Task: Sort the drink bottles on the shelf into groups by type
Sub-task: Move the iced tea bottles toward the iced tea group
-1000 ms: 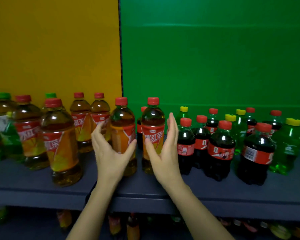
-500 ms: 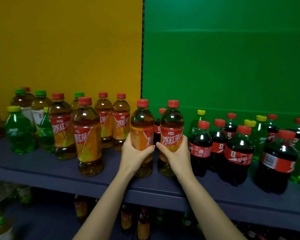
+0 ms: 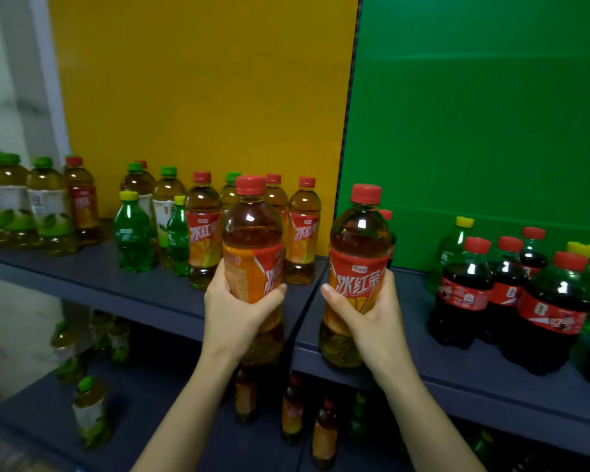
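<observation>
Gripping one clear plastic iced-tea bottle with a red cap and orange-red label (image 3: 252,247), the left hand (image 3: 234,311) is wrapped around its lower label; the right hand (image 3: 372,318) is closed in the same way on a second red-capped iced-tea bottle (image 3: 358,253). Both bottles are upright, held side by side and apart, in front of the dark blue-grey shelf board (image 3: 130,284); whether their bases touch the board cannot be told.

Behind the left-held bottle stand more red-capped iced-tea bottles (image 3: 302,233), mixed with small green plastic soda bottles with yellow caps (image 3: 132,233) and green-capped tea bottles with pale labels (image 3: 48,202) farther left. Well to the right of the right-held bottle stands a cluster of dark cola bottles with red caps and red labels (image 3: 464,287), with further green soda bottles among them.

A yellow back panel (image 3: 201,90) rises behind the left part of the shelf and a green back panel (image 3: 484,114) behind the right, meeting at a vertical seam. A lower shelf (image 3: 171,420) beneath carries further bottles, dim and blurred.
</observation>
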Action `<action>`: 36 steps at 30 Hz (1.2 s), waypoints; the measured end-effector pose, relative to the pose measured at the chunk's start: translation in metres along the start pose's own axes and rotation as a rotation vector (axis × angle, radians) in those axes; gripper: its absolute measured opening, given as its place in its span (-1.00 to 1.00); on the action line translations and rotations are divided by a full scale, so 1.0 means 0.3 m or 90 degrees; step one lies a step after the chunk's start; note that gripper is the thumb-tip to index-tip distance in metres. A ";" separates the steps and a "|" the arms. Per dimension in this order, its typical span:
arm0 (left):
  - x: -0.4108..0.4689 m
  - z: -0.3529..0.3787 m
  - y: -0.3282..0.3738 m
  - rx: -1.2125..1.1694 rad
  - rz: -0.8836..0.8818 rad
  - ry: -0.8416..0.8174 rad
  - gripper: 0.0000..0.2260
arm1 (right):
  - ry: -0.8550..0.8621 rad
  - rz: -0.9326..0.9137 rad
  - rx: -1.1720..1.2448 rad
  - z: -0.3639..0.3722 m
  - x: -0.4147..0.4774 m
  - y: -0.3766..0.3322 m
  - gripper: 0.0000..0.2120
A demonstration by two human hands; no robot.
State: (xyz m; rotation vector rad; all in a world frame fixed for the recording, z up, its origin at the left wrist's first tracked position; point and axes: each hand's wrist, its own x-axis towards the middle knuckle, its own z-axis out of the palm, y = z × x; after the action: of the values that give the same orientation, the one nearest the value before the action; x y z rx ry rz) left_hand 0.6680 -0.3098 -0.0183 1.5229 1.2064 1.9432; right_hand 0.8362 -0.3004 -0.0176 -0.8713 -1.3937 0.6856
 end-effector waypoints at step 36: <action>0.376 -0.162 -0.295 -0.035 -0.004 -0.124 -0.42 | 0.174 0.041 -0.157 0.443 0.211 0.150 -0.29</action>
State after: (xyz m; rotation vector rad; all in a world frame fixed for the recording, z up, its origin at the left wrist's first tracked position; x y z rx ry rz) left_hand 0.5683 -0.1962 -0.0259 1.6343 1.0666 1.7617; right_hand 0.7131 -0.2081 -0.0254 -1.1631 -1.2228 0.4276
